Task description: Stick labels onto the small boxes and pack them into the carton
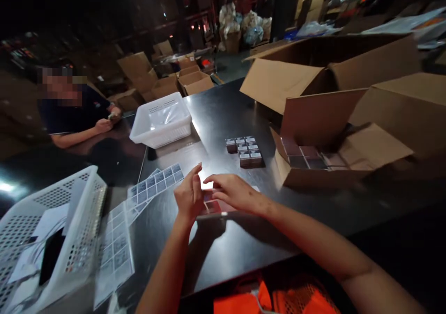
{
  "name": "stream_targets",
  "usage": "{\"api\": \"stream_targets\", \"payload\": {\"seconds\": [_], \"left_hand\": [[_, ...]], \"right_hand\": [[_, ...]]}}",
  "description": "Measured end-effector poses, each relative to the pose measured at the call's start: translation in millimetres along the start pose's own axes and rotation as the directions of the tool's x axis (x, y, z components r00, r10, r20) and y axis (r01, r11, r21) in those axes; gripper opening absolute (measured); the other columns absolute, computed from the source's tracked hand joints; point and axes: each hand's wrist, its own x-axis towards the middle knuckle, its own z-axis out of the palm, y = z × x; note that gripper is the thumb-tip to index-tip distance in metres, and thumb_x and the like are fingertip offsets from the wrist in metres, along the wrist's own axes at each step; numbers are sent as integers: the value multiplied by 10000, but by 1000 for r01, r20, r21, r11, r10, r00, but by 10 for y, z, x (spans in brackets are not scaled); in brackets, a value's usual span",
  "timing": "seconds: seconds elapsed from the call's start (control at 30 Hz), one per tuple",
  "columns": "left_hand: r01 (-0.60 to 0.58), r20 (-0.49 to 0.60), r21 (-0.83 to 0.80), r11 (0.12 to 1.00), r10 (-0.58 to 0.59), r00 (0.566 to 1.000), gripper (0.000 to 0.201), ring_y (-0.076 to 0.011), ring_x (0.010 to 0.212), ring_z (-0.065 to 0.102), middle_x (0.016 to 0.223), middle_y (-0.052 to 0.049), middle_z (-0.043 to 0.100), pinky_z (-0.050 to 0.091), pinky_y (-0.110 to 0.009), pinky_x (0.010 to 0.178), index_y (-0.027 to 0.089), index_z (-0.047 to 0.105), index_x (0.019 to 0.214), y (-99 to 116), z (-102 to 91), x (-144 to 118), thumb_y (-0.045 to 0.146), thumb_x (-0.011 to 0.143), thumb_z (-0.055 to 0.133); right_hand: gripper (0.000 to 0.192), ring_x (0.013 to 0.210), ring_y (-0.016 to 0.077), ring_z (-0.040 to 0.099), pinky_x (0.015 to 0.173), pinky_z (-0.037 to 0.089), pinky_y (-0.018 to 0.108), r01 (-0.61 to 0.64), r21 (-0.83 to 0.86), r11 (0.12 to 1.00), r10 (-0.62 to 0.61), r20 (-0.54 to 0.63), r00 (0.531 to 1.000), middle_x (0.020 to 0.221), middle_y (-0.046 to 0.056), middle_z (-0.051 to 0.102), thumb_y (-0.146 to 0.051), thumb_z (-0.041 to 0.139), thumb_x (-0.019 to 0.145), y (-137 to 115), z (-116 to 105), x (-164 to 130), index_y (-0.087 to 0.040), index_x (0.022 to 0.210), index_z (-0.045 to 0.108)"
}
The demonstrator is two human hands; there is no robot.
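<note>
My left hand (189, 194) and my right hand (234, 192) meet over a small dark red box (213, 206) at the front of the black table (223, 114). Both hands grip it, the left from its left side, the right resting on top with fingers reaching left. A sheet of printed labels (155, 182) lies just left of my hands. Several small boxes (245, 151) stand in a tidy block further back on the table.
An open cardboard carton (313, 165) holding more small boxes stands at the right, with bigger cartons (331, 68) behind. White plastic baskets stand at the back centre (162, 121) and front left (52, 239). Another person (75, 116) sits at the far left.
</note>
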Motion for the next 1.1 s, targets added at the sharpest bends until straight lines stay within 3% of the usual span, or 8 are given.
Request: {"api": "stream_targets", "payload": {"seconds": [0.2, 0.43, 0.57, 0.63, 0.7, 0.83, 0.97, 1.1], "left_hand": [[245, 139, 287, 926, -294, 946, 429, -152, 562, 574, 630, -26, 670, 279, -268, 592, 188, 737, 944, -191, -27, -45, 294, 1017, 329], [270, 284, 486, 831, -443, 850, 491, -191, 623, 608, 719, -70, 705, 229, -285, 582, 219, 732, 969, -182, 14, -28, 427, 1037, 292], [207, 358, 581, 787, -476, 803, 532, -232, 690, 661, 786, -100, 737, 268, -284, 587, 237, 731, 998, -234, -30, 1, 492, 1028, 265], [176, 381, 614, 769, -485, 787, 532, -248, 716, 676, 817, -106, 750, 285, -282, 588, 243, 731, 998, -263, -42, 12, 506, 1024, 269], [136, 393, 634, 761, -469, 791, 513, -251, 736, 685, 826, -105, 755, 286, -279, 588, 241, 728, 988, -269, -42, 12, 494, 1024, 284], [71, 411, 615, 786, -396, 821, 458, -238, 722, 688, 774, -92, 746, 270, -273, 582, 234, 728, 969, -223, -29, -30, 461, 1023, 335], [105, 407, 513, 852, -350, 844, 394, -237, 692, 685, 723, -77, 735, 275, -279, 579, 238, 737, 1041, -228, -39, -60, 432, 1008, 396], [321, 305, 179, 930, -363, 881, 333, -174, 616, 642, 754, -40, 737, 357, -270, 610, 231, 715, 1121, -298, -68, -45, 433, 949, 513]], "right_hand": [[149, 788, 189, 699, 709, 464, 281, -165, 31, 986, 165, 10, 986, 870, 19, 760, -251, 694, 903, 208, 158, 4, -235, 1051, 709], [65, 976, 226, 613, 883, 445, 381, 184, -127, 975, -200, -129, 971, 992, 72, 712, -186, 659, 910, 257, 339, -90, -193, 882, 718], [103, 1015, 200, 597, 936, 457, 355, 358, 16, 933, -354, -121, 928, 993, 58, 680, -210, 621, 946, 209, 93, -117, -213, 890, 708], [101, 1055, 215, 589, 978, 456, 375, 259, -15, 966, -255, -249, 934, 1049, 74, 663, -241, 615, 954, 267, -128, -19, -223, 1007, 699], [309, 1117, 257, 564, 1012, 439, 430, 57, -160, 985, -111, -349, 931, 1148, 100, 640, -229, 633, 935, 428, -344, 189, -238, 1244, 629], [915, 1290, 344, 484, 1082, 365, 526, -279, -414, 866, 198, -228, 953, 1236, 150, 619, -90, 723, 803, 925, -565, 773, -236, 1577, 256], [1029, 1250, 380, 531, 1102, 248, 673, -330, -450, 830, 271, -192, 943, 1040, 155, 700, 47, 703, 691, 1148, -562, 1108, -167, 1575, 221], [973, 1203, 308, 568, 1152, 191, 626, -199, -463, 864, 123, -188, 974, 1144, 141, 683, -43, 692, 717, 905, -391, 951, -139, 1544, 189]]}}
